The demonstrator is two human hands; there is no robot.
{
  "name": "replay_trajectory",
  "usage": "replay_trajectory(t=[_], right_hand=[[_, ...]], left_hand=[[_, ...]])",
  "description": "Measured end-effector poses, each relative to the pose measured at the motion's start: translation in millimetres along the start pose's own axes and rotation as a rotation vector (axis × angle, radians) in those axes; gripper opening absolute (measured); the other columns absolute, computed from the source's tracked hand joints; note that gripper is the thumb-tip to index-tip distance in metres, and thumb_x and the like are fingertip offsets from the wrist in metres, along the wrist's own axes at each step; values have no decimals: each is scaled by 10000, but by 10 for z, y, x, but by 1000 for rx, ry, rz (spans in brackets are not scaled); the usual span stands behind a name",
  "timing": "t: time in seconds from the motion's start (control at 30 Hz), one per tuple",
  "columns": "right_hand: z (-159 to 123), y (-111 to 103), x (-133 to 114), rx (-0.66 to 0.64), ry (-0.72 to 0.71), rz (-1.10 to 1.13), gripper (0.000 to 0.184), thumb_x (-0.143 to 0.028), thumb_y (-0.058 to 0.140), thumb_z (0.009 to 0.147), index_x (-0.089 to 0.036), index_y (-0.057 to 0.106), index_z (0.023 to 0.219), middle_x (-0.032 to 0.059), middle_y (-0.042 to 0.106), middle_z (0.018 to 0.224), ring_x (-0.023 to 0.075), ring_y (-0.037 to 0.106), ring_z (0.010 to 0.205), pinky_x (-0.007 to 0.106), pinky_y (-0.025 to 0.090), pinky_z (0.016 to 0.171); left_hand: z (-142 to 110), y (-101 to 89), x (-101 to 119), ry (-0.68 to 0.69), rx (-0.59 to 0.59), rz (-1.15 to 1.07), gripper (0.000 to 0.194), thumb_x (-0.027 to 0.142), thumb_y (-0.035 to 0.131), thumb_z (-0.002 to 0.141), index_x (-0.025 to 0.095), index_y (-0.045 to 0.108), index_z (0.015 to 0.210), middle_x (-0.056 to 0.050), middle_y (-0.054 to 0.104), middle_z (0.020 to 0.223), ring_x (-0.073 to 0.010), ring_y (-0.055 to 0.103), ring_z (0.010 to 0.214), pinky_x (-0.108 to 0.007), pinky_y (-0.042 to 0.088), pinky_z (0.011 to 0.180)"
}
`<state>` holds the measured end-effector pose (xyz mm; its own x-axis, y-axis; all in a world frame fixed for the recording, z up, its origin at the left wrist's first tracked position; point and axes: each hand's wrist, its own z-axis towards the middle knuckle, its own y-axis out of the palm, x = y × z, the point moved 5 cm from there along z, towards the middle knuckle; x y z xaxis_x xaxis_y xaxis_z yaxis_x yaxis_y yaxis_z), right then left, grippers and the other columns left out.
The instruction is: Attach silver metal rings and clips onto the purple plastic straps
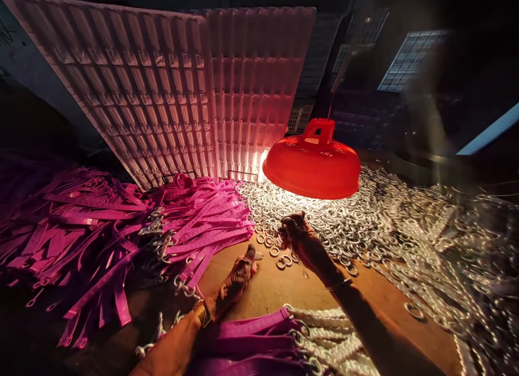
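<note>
My left hand [242,266] is low over the brown work surface [263,289], its fingers curled in and the thumb on top; what lies in it, if anything, I cannot make out. At the near edge of a heap of metal rings [340,222], my right hand [299,234] is closed, with a metal ring [288,222] at its fingers. Loose rings [281,262] lie just below that hand. Between my forearms are purple straps [251,346] joined by rings to white braided ropes [336,338].
A red lamp shade [312,168] hangs lit over the rings. Purple straps [211,208] with metal fittings are piled to the left, and more straps [97,241] beyond them. Ribbed panels [162,95] stand upright behind. Braided ropes [438,289] spread on the right.
</note>
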<state>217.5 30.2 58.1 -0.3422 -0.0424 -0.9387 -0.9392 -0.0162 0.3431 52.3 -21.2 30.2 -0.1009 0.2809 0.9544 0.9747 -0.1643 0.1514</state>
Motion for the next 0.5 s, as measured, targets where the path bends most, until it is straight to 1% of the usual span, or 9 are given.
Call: replay_trajectory(t=[0.07, 0.13, 0.2, 0.3, 0.4, 0.5], right_hand=[[-66, 9, 27, -49, 9, -93, 418, -497, 703, 718, -206, 468, 906, -56, 512, 636, 66, 412, 453, 183, 362, 398], [-175, 59, 111, -84, 7, -188, 358, -492, 636, 781, -194, 476, 899, -57, 504, 614, 50, 354, 420, 177, 330, 376], [-280, 112, 205, -65, -5, -266, 297, -475, 550, 844, -195, 466, 894, -52, 511, 618, 44, 333, 407, 170, 300, 366], [-385, 191, 309, -41, -33, -370, 253, -457, 462, 893, -204, 446, 887, -48, 516, 618, 56, 359, 399, 171, 284, 354], [-441, 265, 349, -76, -95, -415, 266, -461, 430, 910, -213, 420, 813, -44, 484, 608, 68, 371, 417, 181, 299, 360], [-474, 288, 368, -64, -138, -426, 272, -453, 440, 904, -219, 408, 768, -41, 442, 610, 76, 352, 442, 189, 294, 363]], left_hand=[[9, -3, -19, -13, -26, -67, 381, 562, 532, 754, 213, 499, 603, 19, 407, 567, -106, 282, 499, -286, 223, 516], [44, -23, -72, -38, -22, -138, 346, 538, 585, 692, 205, 513, 629, 13, 414, 596, -98, 288, 509, -270, 199, 503], [77, -34, -124, -60, -14, -194, 298, 482, 620, 652, 197, 532, 651, 15, 400, 617, -83, 271, 506, -256, 165, 492], [63, 6, -125, -72, -48, -216, 261, 430, 640, 653, 197, 524, 662, 50, 296, 578, -61, 172, 480, -257, 94, 493], [-21, 70, -40, -48, -81, -214, 325, 450, 677, 653, 205, 462, 640, 72, 214, 550, -60, 136, 479, -260, 87, 502], [-79, 111, 1, -53, -106, -201, 399, 496, 674, 674, 214, 398, 618, 76, 201, 537, -65, 150, 471, -259, 100, 497]])
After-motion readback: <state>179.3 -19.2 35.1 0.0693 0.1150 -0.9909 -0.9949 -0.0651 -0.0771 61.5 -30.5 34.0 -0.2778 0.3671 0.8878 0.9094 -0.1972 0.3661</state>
